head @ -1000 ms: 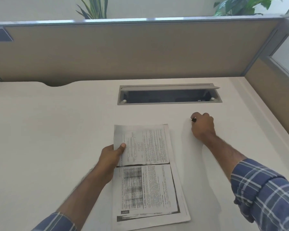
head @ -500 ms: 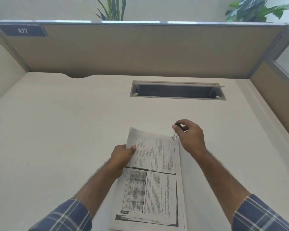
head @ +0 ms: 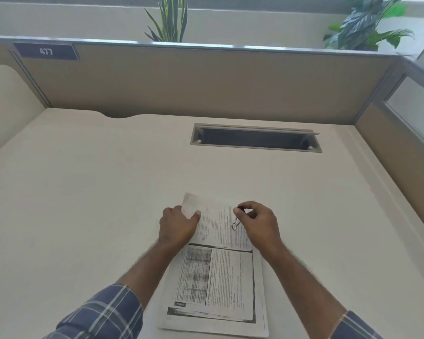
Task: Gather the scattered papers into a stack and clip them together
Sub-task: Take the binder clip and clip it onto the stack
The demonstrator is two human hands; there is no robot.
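At the far left a curved cream partition end (head: 3, 99) rose beside the wide off-white laminate desk (head: 83, 204), and a dark nameplate reading 477 (head: 45, 51) sat on the tan divider panel (head: 206, 81). Moving inward, the left hand (head: 178, 226) gripped the stack of printed black-and-white paper sheets (head: 218, 277) at its far left corner, thumb on top and fingers curled under, so that corner lifted slightly off the desk while the rest of the stack lay flat in front of the person, edges roughly squared. Just to the right, the right hand (head: 257, 222) hovered over the far part of the top sheet and pinched a small black binder clip with silver wire handles (head: 238, 217) between thumb and fingertips; whether the clip's mouth was pressed apart could not be made out, since the fingers covered most of its body. Beyond the hands, a grey rectangular cable tray with its flap raised (head: 255, 138) was set into the desk, and two green leafy plants (head: 362, 25) stood behind the divider. The gathering looked finished and the clipping step was in hand. The next move likely called for squeezing the handles, sliding the clip over the far edge of the stack, and releasing while the left hand kept the sheets aligned.
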